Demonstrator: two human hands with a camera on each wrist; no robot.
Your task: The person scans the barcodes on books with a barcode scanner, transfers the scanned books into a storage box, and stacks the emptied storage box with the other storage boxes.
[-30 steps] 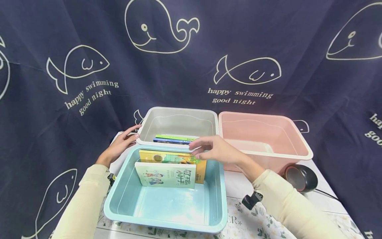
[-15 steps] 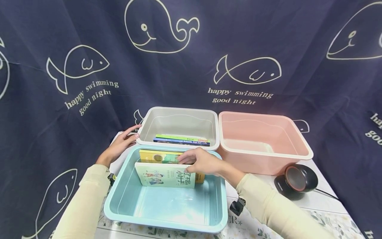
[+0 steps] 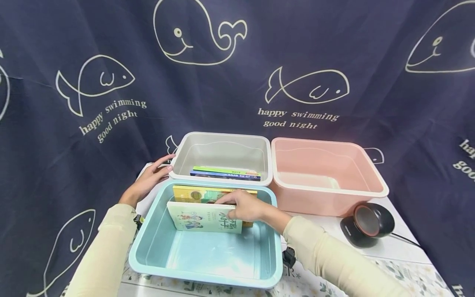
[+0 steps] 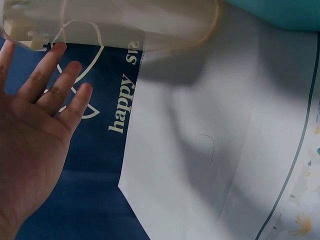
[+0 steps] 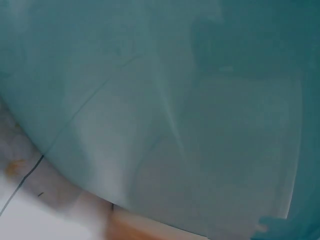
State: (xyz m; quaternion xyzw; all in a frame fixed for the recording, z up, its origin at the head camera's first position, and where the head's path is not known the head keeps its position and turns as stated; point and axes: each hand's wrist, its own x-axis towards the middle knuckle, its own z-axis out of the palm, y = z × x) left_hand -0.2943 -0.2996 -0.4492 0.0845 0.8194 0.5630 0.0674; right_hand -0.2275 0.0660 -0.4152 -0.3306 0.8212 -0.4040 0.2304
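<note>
My right hand reaches into the blue bin and pinches the top edge of a pale green book, thumb in front and fingers behind. That book stands upright, its cover towards me. Just behind it stands a yellow book, partly covered by the hand and the front book. My left hand rests with extended fingers at the left rim of the grey bin; the left wrist view shows its fingers straight against the wall. The blue bin's wall hides the right hand's grip in the right wrist view.
Inside the grey bin, behind the blue one, lie a green book and a dark blue book. A pink bin stands at the right. A black corded device sits on the table in front of it.
My right hand has come down and leftward from above the bins to the pale green book's top edge and now grips it. The left hand has stayed at the grey bin.
</note>
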